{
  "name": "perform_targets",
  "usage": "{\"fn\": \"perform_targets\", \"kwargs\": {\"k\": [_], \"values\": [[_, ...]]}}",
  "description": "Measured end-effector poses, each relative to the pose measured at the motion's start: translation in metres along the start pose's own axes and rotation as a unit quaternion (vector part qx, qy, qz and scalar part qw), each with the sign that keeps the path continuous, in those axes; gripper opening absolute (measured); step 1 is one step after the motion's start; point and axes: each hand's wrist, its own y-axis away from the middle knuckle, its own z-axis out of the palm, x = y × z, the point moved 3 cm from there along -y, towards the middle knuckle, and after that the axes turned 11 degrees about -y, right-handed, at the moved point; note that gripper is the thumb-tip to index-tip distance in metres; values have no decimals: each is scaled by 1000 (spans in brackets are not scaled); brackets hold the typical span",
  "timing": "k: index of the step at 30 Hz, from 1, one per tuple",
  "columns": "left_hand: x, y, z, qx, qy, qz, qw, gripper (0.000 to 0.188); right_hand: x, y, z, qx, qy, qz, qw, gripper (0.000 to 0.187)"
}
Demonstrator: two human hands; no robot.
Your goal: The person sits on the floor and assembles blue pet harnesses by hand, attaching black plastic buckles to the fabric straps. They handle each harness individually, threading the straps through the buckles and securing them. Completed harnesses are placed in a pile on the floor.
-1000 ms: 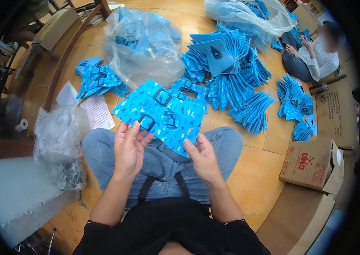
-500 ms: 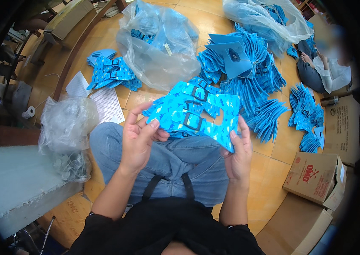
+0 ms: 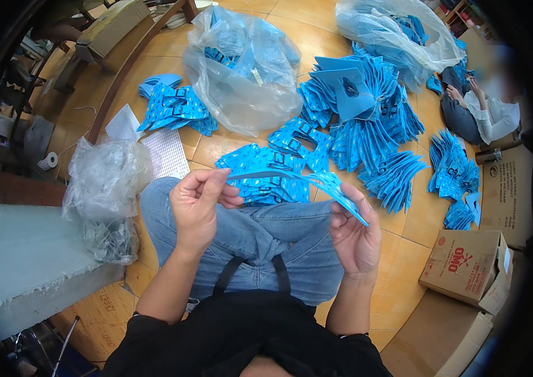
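A thin blue printed sheet (image 3: 327, 183) with cut-outs spans the gap between my hands, slightly bowed and seen almost edge-on. Its left end is pinched between the thumb and fingers of my left hand (image 3: 196, 202). My right hand (image 3: 355, 237) grips the other end, thumb on top and fingers beneath. Just beyond my knees lies a loose pile of similar blue sheets (image 3: 265, 190) with black-edged cut-outs. Another single blue piece (image 3: 299, 139) rests past that pile, toward the right.
Large fanned bundles of blue sheets (image 3: 367, 94) stand ahead on the right. Clear plastic bags (image 3: 247, 94) hold more. A smaller pile (image 3: 178, 110) and a printed paper (image 3: 167, 154) lie left. Cardboard boxes (image 3: 461, 264) stand right; another person (image 3: 493, 113) sits beyond.
The held sheet has tilted from facing me to nearly edge-on, uncovering the pile behind it. Both hands keep their hold, with my right hand shifted slightly right and down.
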Motion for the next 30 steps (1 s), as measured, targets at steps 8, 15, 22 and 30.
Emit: {"fn": "perform_targets", "kwargs": {"k": [8, 15, 22, 30], "values": [[2, 0, 2, -36, 28, 24, 999, 22, -2, 1, 9, -5, 241, -169, 956, 32], [-10, -4, 0, -81, -30, 37, 996, 21, -13, -3, 3, -61, 526, -358, 769, 21], [-16, -10, -1, -59, -27, 10, 998, 24, -8, -9, -2, -40, 545, -309, 778, 25], [-29, -14, -2, -36, -67, -102, 992, 29, -14, -94, -83, 89, 349, -165, 918, 36]]}}
